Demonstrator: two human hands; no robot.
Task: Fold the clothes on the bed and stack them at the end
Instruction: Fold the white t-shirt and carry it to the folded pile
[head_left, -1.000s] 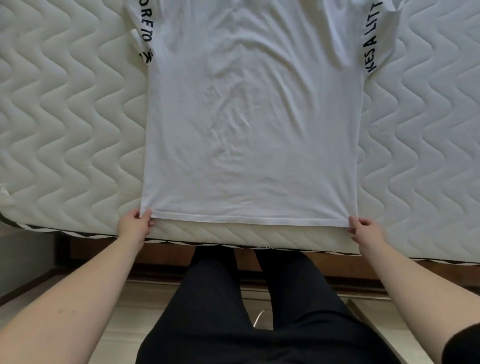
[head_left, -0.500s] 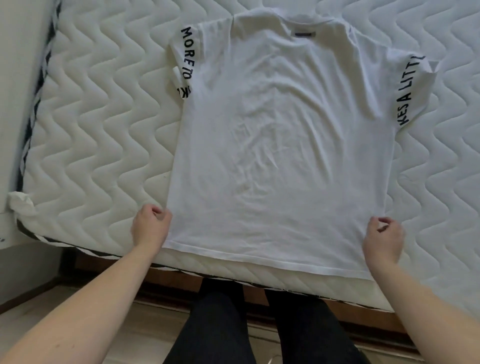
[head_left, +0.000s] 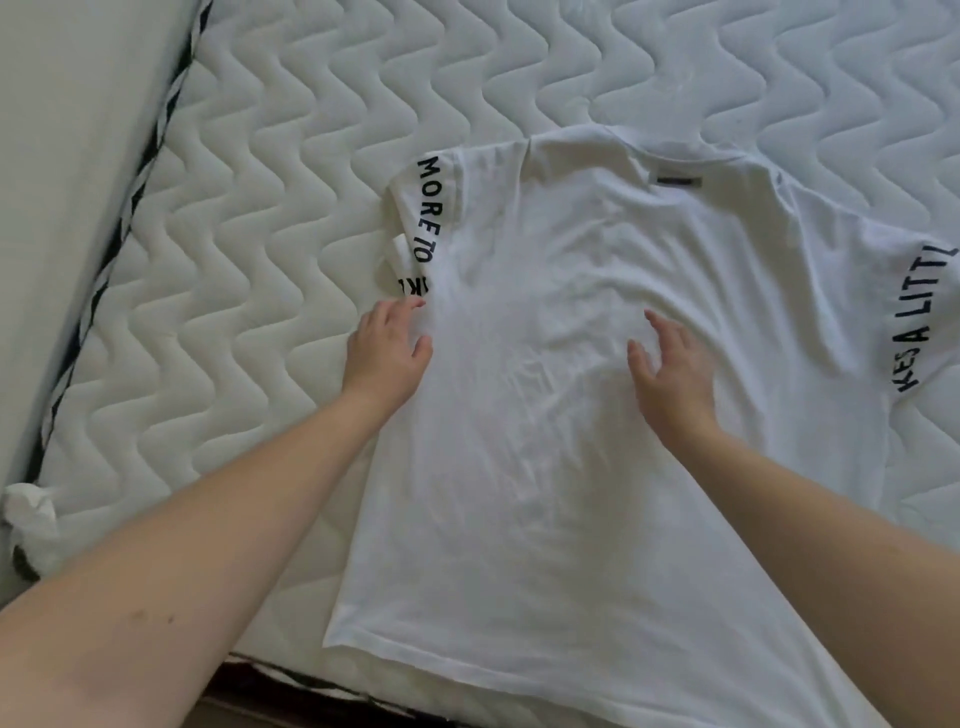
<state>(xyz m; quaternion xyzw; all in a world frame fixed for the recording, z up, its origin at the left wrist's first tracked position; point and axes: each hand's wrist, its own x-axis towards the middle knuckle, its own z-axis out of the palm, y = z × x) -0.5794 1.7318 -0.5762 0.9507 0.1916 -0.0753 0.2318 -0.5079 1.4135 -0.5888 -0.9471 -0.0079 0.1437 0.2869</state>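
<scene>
A white T-shirt (head_left: 561, 467) lies spread flat on the quilted mattress (head_left: 249, 270), collar away from me, hem at the near edge. Black lettering runs down both sleeves; the left sleeve (head_left: 423, 228) is partly tucked under itself. My left hand (head_left: 387, 358) hovers at the shirt's left side just below that sleeve, fingers apart, holding nothing. My right hand (head_left: 670, 379) is over the middle of the shirt's chest, fingers spread, also holding nothing.
The mattress's left edge has black-and-white piping (head_left: 130, 197), with a pale wall (head_left: 62, 156) beyond it. A crumpled white tag or cloth (head_left: 31, 519) sticks out at the near left corner. Bare mattress stretches above and left of the shirt.
Both hands let go of the hem corners and moved up the shirt, the left towards the sleeve, the right to the chest. The view shifted forward over the bed.
</scene>
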